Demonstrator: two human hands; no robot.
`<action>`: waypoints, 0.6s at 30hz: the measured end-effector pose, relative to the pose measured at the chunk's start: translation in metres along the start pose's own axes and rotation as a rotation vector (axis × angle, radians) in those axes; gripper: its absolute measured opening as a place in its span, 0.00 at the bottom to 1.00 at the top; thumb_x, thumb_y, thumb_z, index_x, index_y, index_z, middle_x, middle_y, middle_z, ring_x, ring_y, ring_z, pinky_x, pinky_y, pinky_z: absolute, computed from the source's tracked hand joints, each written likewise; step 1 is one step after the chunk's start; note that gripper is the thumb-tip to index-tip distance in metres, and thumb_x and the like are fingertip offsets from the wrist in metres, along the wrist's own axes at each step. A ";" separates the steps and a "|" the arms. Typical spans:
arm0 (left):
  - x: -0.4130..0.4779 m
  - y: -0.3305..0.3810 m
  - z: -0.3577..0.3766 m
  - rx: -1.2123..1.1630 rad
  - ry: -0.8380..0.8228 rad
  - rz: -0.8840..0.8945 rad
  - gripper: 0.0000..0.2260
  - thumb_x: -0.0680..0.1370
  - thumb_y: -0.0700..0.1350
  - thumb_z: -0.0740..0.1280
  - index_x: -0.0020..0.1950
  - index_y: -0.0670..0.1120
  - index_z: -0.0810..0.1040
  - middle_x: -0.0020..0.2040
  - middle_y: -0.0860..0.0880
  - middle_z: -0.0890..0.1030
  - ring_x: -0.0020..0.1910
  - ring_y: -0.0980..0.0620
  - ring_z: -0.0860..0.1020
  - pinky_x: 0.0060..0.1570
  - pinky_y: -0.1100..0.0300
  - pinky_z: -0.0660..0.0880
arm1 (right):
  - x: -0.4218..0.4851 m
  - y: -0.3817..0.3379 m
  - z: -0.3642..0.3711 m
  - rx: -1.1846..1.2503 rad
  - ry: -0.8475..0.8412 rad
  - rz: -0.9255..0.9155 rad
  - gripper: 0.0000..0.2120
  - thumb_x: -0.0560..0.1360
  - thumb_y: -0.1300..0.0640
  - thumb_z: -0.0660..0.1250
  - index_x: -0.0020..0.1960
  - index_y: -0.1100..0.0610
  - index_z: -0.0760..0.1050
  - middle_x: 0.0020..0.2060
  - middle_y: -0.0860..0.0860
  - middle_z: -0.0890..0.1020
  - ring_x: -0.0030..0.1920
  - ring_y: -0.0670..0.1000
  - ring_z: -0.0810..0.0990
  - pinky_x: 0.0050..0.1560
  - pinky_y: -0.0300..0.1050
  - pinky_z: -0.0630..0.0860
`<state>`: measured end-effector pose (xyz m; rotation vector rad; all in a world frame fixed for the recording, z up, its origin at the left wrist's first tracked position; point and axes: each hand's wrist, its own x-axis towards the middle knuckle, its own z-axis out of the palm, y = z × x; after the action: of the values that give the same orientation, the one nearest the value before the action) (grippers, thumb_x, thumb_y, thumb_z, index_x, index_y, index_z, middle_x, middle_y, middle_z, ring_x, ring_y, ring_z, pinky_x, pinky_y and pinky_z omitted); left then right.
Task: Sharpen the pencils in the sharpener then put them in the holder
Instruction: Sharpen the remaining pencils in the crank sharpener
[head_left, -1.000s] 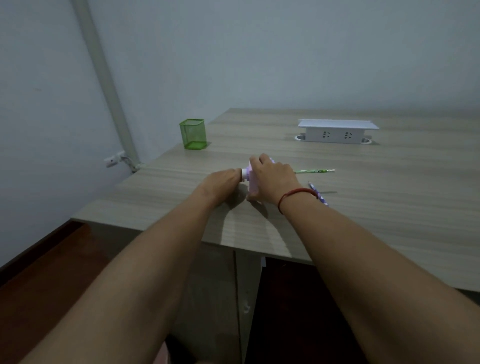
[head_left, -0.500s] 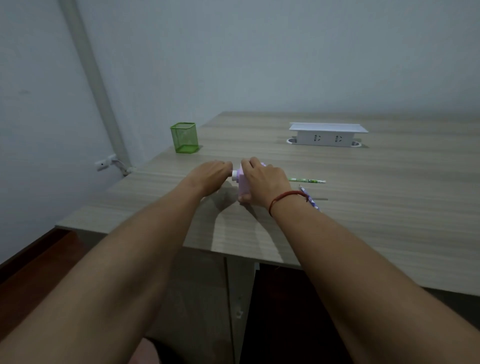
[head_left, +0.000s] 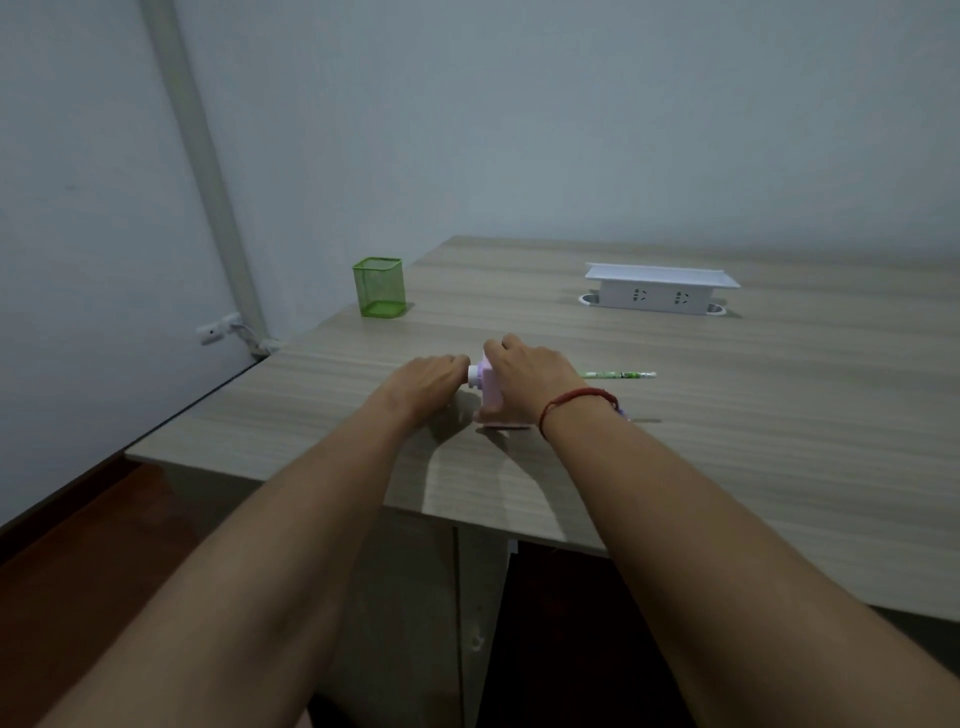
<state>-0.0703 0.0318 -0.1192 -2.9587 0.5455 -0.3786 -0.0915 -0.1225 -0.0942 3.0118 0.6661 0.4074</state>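
The step in hand looks like the sharpening itself. The right hand (head_left: 524, 371) is closed over the small pink plastic sharpener (head_left: 491, 397) and presses it on the light wood-grain table (head_left: 779, 441), near the front edge. The left hand (head_left: 428, 376) is curled at the white round knob (head_left: 474, 376) on the sharpener's left side; I cannot tell if it holds a crank or a pencil there.

A green patterned pencil (head_left: 618, 374) lies on the table just right of the right hand. The green mesh holder (head_left: 379, 287) stands well apart, at the far left, w/ nothing in it, so most of the task remains.

Next move, prob.: finish the sharpening, then carry the pencil to the holder; this needs a steady sharpener.

Vs. 0.5 s ago both hands stay in the same grip; only the view shifted a little.
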 end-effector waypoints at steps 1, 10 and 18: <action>-0.002 0.001 0.000 0.021 0.014 0.008 0.07 0.79 0.37 0.57 0.56 0.39 0.70 0.54 0.40 0.78 0.52 0.40 0.77 0.51 0.48 0.72 | -0.002 0.000 0.000 -0.003 0.005 -0.004 0.33 0.69 0.39 0.71 0.65 0.57 0.67 0.60 0.55 0.74 0.55 0.59 0.79 0.52 0.52 0.75; -0.003 -0.002 -0.037 -0.031 0.198 0.086 0.11 0.82 0.37 0.54 0.62 0.38 0.70 0.56 0.39 0.77 0.53 0.39 0.77 0.50 0.51 0.71 | -0.009 -0.006 -0.003 -0.029 0.019 0.045 0.33 0.71 0.42 0.70 0.69 0.57 0.64 0.61 0.55 0.73 0.57 0.58 0.78 0.53 0.52 0.74; -0.051 0.013 -0.024 -0.069 0.296 0.090 0.05 0.81 0.39 0.59 0.55 0.41 0.72 0.52 0.41 0.79 0.49 0.42 0.78 0.41 0.59 0.65 | -0.009 -0.019 -0.005 0.034 -0.061 0.172 0.37 0.70 0.43 0.72 0.72 0.57 0.62 0.67 0.55 0.70 0.64 0.60 0.74 0.62 0.57 0.73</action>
<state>-0.1273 0.0367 -0.1092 -2.9460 0.7340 -0.8103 -0.1081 -0.1095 -0.0932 3.1105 0.4159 0.3114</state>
